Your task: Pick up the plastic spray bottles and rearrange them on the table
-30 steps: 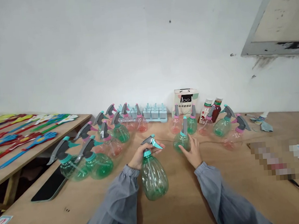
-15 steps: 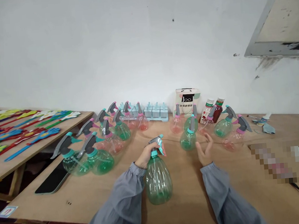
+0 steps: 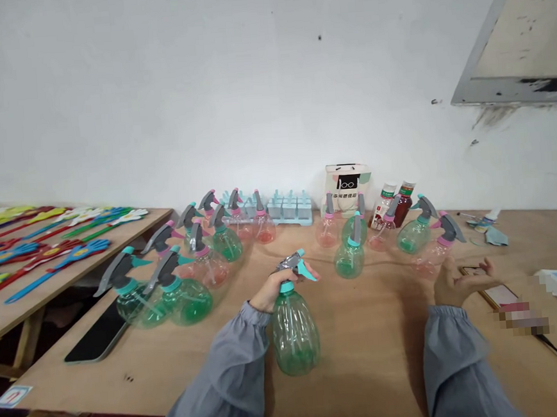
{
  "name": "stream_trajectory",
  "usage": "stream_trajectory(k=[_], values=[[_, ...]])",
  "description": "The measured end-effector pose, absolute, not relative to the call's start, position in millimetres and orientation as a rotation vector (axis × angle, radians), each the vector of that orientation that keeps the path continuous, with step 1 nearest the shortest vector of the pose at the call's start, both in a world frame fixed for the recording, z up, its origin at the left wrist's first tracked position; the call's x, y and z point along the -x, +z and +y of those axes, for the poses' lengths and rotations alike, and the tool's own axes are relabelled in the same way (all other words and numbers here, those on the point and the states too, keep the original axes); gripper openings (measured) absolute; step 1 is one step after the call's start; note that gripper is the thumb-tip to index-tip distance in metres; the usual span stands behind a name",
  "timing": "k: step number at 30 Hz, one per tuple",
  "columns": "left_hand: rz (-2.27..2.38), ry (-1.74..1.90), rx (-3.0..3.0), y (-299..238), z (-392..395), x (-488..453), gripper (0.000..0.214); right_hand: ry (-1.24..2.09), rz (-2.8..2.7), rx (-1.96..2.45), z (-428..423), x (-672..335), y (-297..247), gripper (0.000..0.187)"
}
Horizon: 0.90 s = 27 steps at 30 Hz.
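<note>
My left hand (image 3: 269,289) is wrapped round the neck of a green spray bottle (image 3: 295,335), whose grey head has a turquoise trigger. The bottle is upright near the front of the table. Off to the right, my right hand (image 3: 460,284) is open with its fingers spread, and nothing is in it. Close behind that hand stands a pink spray bottle (image 3: 429,254). Between the hands, farther back, is another green spray bottle (image 3: 349,259). More green spray bottles (image 3: 188,302) and pink ones (image 3: 208,265) stand in a group at the left.
A black phone (image 3: 98,335) lies at the left edge. Along the wall are light blue moulds (image 3: 290,207), a paper bag (image 3: 347,187) and two labelled bottles (image 3: 405,204). A cabled phone-like device (image 3: 502,295) lies at right. Colourful hand-shaped clappers (image 3: 50,252) cover the left table.
My right hand has swung to the right, away from the middle green spray bottle. The left hand still grips its bottle, which has barely moved; its trigger now appears turned slightly more to the right.
</note>
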<state>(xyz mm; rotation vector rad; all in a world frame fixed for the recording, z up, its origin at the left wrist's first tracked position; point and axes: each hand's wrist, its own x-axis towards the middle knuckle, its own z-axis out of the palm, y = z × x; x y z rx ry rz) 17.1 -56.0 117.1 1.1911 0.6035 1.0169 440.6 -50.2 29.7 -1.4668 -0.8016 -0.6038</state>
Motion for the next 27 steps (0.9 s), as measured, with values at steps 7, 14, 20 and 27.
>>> stream_trajectory(k=[7, 14, 20, 27], values=[[0.599, 0.955, -1.269, 119, -58, -17, 0.019, -0.553, -0.79, 1.559, -29, -476, 10, 0.104], [0.633, 0.98, -1.253, 119, -60, -19, 0.017, -0.41, -0.83, 1.594, -22, -472, 5, 0.108], [0.655, 1.024, -1.295, 123, -61, -16, 0.016, -0.409, -0.859, 1.59, -19, -469, 6, 0.103], [0.695, 1.103, -1.339, 119, -61, -7, 0.014, -0.458, -0.948, 1.566, -13, -474, -1, 0.109]])
